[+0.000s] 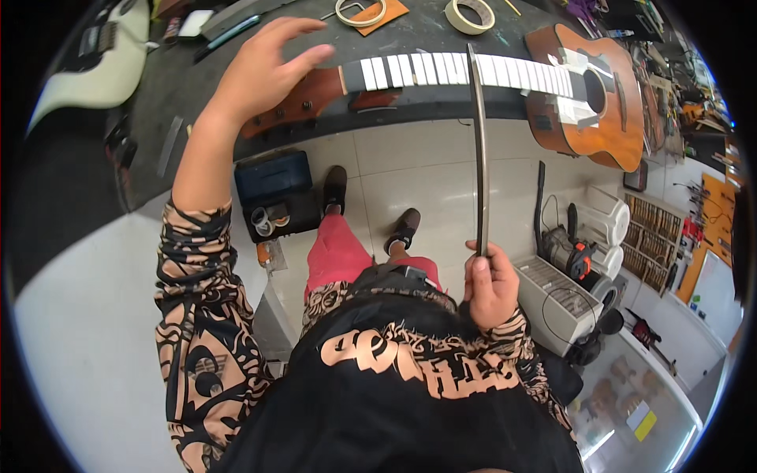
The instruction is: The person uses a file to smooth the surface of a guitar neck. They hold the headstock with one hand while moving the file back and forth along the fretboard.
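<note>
An acoustic guitar (550, 132) lies along the dark bench, its brown body at the right and its headstock (296, 106) at the left. White masking strips cover the fretboard (426, 69) between the frets, and more tape surrounds the soundhole. In my right hand (490, 285) is a long, narrow metal file (481, 169), gripped by its near end. It points away from me, and its far tip appears over the taped fretboard; contact is unclear. My left hand (264, 67) hovers by the headstock, thumb and fingers apart, with nothing in it.
Two tape rolls (470, 16) (360, 9) and an orange-brown flat piece (384, 19) sit at the bench's far side. An open dark toolbox (276, 185) is on the floor below. A white electric guitar body (102, 75) is at far left, and machines (572, 252) stand at right.
</note>
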A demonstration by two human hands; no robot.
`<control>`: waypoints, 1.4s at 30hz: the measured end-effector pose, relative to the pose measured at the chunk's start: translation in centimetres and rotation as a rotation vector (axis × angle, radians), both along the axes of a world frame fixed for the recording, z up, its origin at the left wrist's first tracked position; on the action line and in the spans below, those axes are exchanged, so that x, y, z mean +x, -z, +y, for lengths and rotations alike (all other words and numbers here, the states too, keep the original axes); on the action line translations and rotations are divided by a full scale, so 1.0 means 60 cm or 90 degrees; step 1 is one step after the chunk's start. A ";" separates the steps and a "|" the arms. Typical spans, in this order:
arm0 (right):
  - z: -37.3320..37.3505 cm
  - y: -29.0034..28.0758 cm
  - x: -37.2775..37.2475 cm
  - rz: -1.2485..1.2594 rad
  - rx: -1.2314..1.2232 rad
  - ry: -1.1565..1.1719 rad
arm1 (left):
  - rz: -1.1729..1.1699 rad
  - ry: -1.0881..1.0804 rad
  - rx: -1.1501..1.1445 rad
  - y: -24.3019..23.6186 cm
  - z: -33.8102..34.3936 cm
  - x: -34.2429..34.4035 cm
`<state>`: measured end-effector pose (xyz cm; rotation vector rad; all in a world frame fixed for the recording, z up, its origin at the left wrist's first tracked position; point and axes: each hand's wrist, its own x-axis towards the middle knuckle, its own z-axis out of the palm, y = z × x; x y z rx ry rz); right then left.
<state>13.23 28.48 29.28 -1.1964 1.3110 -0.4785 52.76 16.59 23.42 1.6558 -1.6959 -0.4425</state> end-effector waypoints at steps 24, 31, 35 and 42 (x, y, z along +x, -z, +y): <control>0.018 0.088 0.129 0.207 -0.193 -0.082 | -0.100 0.050 -0.143 0.062 0.034 -0.067; 0.034 0.089 0.135 0.225 -0.192 -0.091 | -0.082 0.020 -0.168 0.060 0.028 -0.094; 0.047 0.089 0.131 0.238 -0.188 -0.099 | -0.105 0.029 -0.171 0.064 0.024 -0.089; 0.071 0.096 0.119 0.258 -0.272 -0.088 | -0.076 0.013 -0.176 0.090 0.018 -0.091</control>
